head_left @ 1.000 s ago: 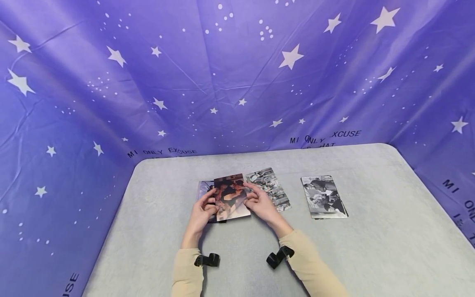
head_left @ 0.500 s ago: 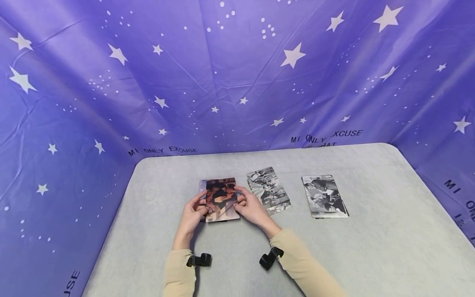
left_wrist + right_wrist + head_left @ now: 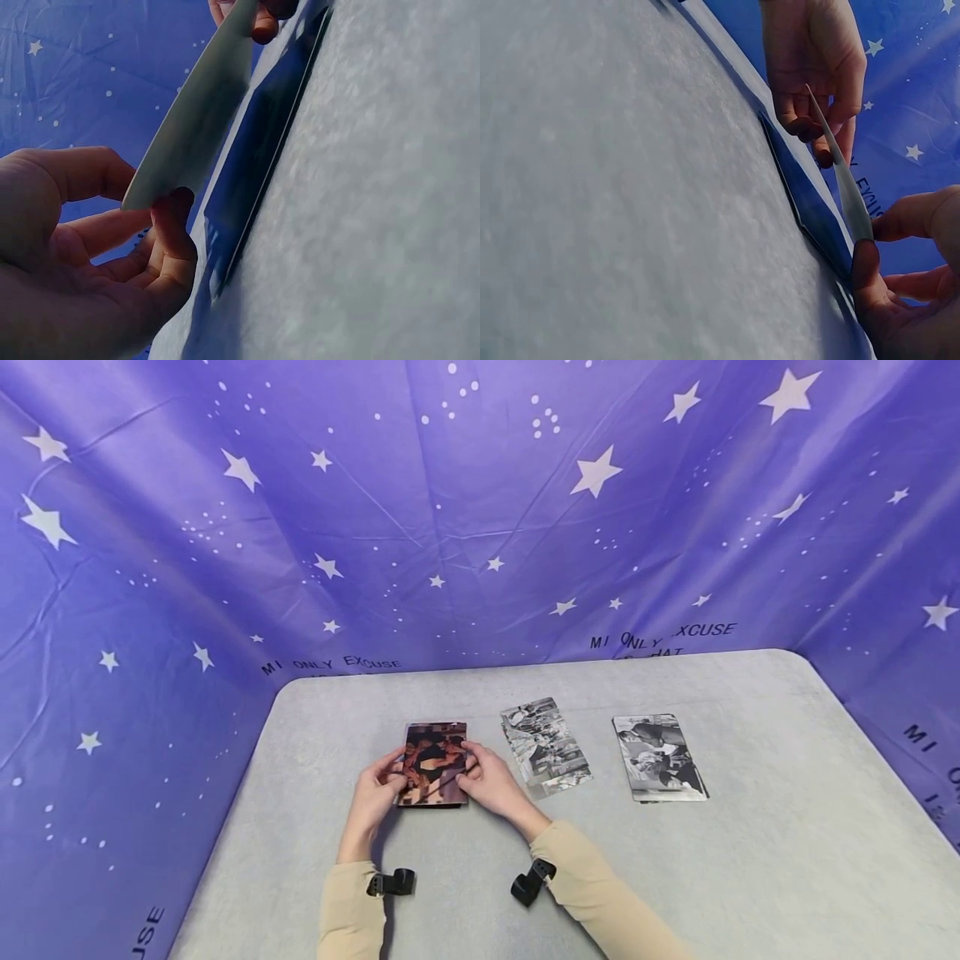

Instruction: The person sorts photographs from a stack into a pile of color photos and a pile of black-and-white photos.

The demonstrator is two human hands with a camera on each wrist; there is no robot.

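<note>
My left hand (image 3: 375, 789) and right hand (image 3: 491, 781) pinch a thin rectangular photo card printed in dark reds and browns (image 3: 434, 764) by its two long sides, thumb and fingers of each drawn close together on the edges. Neither has hold of anything else. From both wrist views I see the card's pale back, bowed a little and held just above a low, glossy dark stack (image 3: 259, 150) lying on the mottled grey tabletop (image 3: 750, 860); I see a gap between them, so I have not set it down. Just beside my right hand lie tilted black-and-white photo cards (image 3: 546, 745), overlapping, and farther right a neater black-and-white photo pile (image 3: 660, 758).

I judge that I am at the placing step, lining this card up over the stack beneath. The next move, as I read it, calls for lowering it level, matching its edges to those below, then easing both thumbs away evenly. Letting one side go first could slide it askew. How many cards lie beneath, I cannot tell.
</note>
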